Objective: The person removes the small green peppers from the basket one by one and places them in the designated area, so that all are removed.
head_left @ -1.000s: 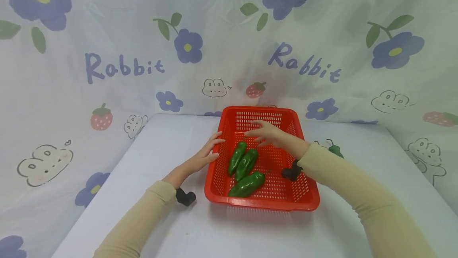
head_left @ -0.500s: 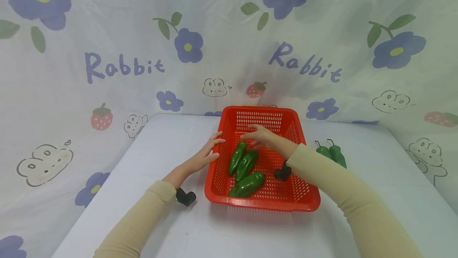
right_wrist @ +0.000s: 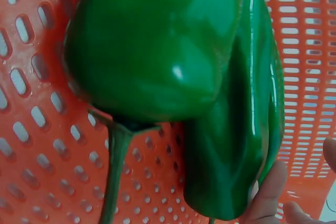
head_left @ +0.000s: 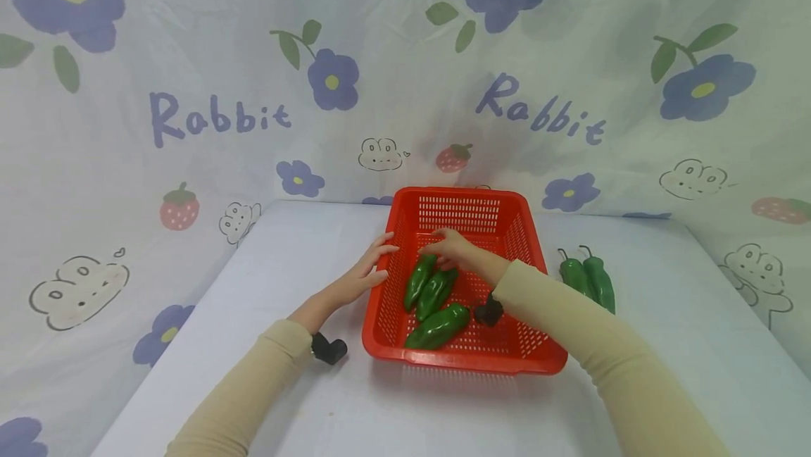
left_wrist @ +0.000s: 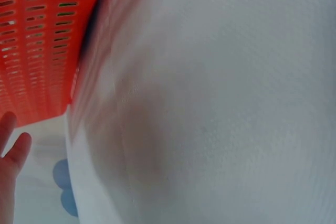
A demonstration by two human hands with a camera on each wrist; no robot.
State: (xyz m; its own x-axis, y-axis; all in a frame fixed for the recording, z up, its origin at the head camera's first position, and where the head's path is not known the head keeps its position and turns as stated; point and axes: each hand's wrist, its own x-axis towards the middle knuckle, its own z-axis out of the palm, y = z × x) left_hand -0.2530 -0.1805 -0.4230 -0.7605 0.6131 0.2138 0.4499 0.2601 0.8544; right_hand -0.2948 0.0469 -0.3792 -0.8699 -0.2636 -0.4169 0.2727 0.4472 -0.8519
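Note:
Three glossy green peppers lie in the red plastic basket [head_left: 465, 362]: a far-left pepper [head_left: 418, 284], a middle pepper [head_left: 436, 295] and a near pepper [head_left: 438, 328]. My right hand [head_left: 457, 248] is inside the basket over the stem ends of the far-left and middle peppers. In the right wrist view its digits [right_wrist: 268, 192] are spread, one against the side of a pepper; whether any grip exists on the far side is hidden. My left hand [head_left: 362, 275] lies along the basket's left rim, its fingers extended.
Two more green peppers, one [head_left: 575, 277] beside the other [head_left: 599, 282], lie on the white table [head_left: 665, 344] right of the basket. A patterned cloth [head_left: 405, 77] hangs close behind the basket. The right sleeve [head_left: 570, 323] crosses the basket's right rim.
My right hand has moved left and lower into the basket, to the tops of the peppers. The two peppers on the table have come out from behind the right sleeve. My left hand stays put.

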